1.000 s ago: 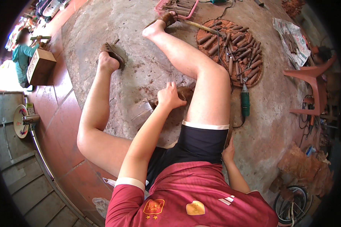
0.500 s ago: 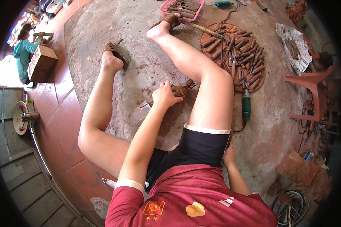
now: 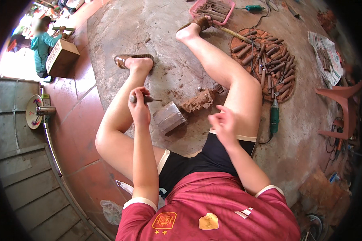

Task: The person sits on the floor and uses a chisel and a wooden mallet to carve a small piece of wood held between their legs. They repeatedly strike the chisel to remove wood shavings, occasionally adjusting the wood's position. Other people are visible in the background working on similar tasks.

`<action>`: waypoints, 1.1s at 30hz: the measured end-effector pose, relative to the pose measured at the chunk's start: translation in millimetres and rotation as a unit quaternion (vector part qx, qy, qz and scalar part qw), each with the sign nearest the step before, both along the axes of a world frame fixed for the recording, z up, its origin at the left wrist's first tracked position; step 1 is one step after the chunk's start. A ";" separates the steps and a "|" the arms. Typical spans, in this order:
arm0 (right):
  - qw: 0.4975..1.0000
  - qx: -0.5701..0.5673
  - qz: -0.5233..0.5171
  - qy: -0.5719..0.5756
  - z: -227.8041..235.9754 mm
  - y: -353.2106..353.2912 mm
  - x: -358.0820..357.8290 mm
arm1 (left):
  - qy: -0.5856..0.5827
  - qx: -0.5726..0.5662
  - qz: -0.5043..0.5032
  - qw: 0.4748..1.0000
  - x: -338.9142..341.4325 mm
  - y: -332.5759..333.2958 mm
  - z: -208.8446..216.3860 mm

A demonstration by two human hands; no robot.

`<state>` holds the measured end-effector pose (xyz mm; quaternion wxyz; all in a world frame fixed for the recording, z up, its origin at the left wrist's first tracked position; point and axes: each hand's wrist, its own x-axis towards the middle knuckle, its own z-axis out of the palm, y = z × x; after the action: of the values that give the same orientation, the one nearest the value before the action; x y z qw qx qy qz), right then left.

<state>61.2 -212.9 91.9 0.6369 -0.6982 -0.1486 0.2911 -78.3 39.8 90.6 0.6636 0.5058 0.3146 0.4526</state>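
Observation:
My left hand [image 3: 140,107] is raised over my left leg, with its fingers closed around a carving chisel [image 3: 148,99] that has a wooden handle and a thin shaft pointing right. My right hand [image 3: 224,125] hovers by my right thigh, somewhat blurred, its fingers loosely apart and nothing visible in them. Between my legs a carved brown wooden piece [image 3: 198,101] lies on the floor. At its near left end sits a squared grey block [image 3: 169,118]; whether the two are joined I cannot tell. Both hands are apart from the carving.
A round tray [image 3: 236,37] of wooden-handled tools lies beyond my right leg, with a green power tool [image 3: 274,116] beside it. A pink basket [image 3: 231,16] and a red plastic chair [image 3: 346,108] stand farther off. A person [image 3: 40,50] works at a box [image 3: 63,58] far left.
My left hand has left the carving and risen leftward, now showing the chisel in its grip. My right hand has come up from beside my right thigh. My left foot has turned.

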 end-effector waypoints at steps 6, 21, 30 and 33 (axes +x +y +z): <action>0.905 -0.156 -0.139 0.371 -118.2 65.0 -3.9 | -0.055 -0.042 -0.039 0.997 -3.6 -26.2 -5.6; 0.918 -0.189 -0.306 0.166 -163.1 100.2 16.6 | 0.077 -0.018 0.030 0.996 -17.9 -39.8 -2.8; 0.954 -0.231 -0.189 0.035 -134.4 88.9 25.7 | 0.076 -0.004 0.008 0.997 -9.2 -35.3 -17.2; 0.945 -0.302 -0.121 -0.044 -136.7 87.6 22.7 | 0.060 -0.031 0.022 0.997 -16.0 -30.1 -25.3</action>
<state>83.8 -125.3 -44.8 0.4195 -0.8827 0.0038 0.2118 -94.3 9.8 65.3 0.6483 0.5045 0.3790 0.4260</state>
